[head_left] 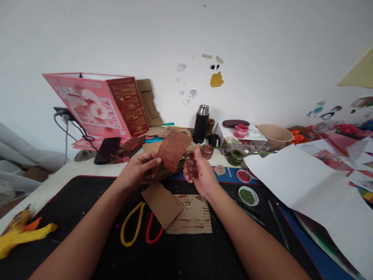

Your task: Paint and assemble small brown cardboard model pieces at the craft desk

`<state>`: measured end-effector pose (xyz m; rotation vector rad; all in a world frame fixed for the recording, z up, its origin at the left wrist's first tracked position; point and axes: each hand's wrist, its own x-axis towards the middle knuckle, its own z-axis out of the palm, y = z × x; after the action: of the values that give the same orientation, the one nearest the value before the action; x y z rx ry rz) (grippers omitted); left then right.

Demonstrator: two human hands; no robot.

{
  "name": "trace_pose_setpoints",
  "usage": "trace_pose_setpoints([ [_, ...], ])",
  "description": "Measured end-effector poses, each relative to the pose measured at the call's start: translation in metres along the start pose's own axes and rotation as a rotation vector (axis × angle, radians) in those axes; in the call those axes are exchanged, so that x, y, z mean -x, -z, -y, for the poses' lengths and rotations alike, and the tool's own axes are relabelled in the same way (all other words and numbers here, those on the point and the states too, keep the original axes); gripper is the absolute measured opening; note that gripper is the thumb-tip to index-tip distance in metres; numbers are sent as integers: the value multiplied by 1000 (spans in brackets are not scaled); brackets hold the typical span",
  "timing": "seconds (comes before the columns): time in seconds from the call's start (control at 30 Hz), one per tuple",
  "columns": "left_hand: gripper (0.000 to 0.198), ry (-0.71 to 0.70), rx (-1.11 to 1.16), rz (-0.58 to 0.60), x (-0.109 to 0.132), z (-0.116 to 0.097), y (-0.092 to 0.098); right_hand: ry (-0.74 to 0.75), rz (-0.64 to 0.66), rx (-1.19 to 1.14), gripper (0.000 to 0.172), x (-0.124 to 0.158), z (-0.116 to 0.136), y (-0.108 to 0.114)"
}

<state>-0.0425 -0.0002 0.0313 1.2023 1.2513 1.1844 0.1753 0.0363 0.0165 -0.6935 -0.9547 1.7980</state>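
My left hand [141,166] pinches a brown-painted cardboard piece [173,149] by its lower left corner and holds it up above the black mat [87,202]. My right hand [198,171] hovers just right of the piece, fingers curled and stained with brown paint; whether it holds anything is hidden. Below the hands lie a plain cardboard rectangle [162,203] and a corrugated sheet [192,217] smeared with brown paint. A small jar of brown paint [207,151] stands just beyond my right hand.
Yellow and red scissor handles [136,229] lie by the cardboard. Lids of green paint [248,195] and red paint [243,176] sit right. A large white sheet [309,190] covers the right side. A black flask [201,123], pink box [96,105] and bowl [275,135] stand behind.
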Motion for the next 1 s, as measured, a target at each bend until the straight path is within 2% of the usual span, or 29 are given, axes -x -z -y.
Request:
trace_pose_setpoints([
  [0.2, 50, 46, -201, 102, 1, -4, 1, 32, -53, -20, 64, -1, 3, 1],
  [0.4, 64, 66, -112, 95, 3, -2, 1, 85, -54, -31, 62, 0, 4, 0],
  [0.5, 69, 32, -61, 97, 4, -3, 0, 101, -47, -27, 61, 0, 4, 0],
  [0.73, 61, 20, -63, 90, 2, -3, -9, 31, -12, 0, 62, 3, 2, -3],
  [1.0, 56, -114, -79, -106, -1, -3, -12, -8, 10, 31, 62, 3, -5, -5],
])
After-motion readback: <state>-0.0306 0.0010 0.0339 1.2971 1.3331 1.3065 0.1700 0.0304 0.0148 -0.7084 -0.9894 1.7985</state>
